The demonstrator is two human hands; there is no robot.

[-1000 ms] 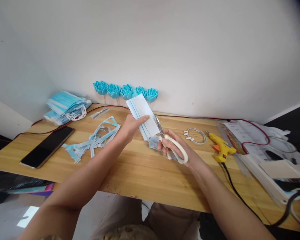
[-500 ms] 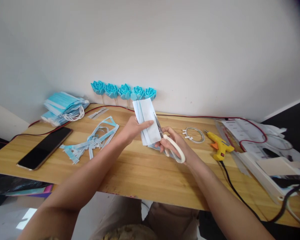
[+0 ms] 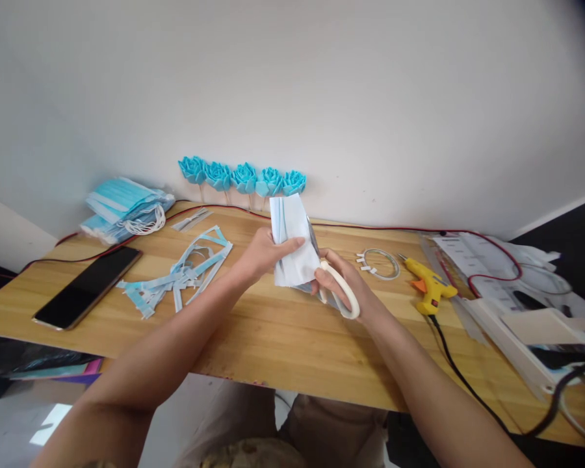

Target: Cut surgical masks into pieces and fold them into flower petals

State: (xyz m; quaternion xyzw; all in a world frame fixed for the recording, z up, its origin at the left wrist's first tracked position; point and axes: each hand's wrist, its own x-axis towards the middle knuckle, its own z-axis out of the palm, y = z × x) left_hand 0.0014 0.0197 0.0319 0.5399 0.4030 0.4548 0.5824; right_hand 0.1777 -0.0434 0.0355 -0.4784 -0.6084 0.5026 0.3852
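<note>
My left hand (image 3: 269, 252) pinches a pleated, pale blue and white face mask (image 3: 292, 221) above the table, thumb across its front and fingers hidden behind. Around the white handles of a pair of scissors (image 3: 344, 292) my right hand (image 3: 344, 276) is closed. The grey blades lie along the mask's right edge, partly hidden by it. Cut mask strips (image 3: 185, 270) lie in a loose heap left of my left hand. Behind the mask, several blue flowers (image 3: 244, 177) on thin stems lean against the wall.
A stack of blue masks (image 3: 121, 201) is at the back left, with a phone (image 3: 88, 289) in front. A coil of thin white cable (image 3: 380, 263) and a yellow glue gun (image 3: 429, 285) lie on the right. Beyond them is a white tray (image 3: 511, 344).
The mask has turned and shifted slightly right in my left hand. The scissor blades, which showed over its front before, now sit mostly behind its right edge.
</note>
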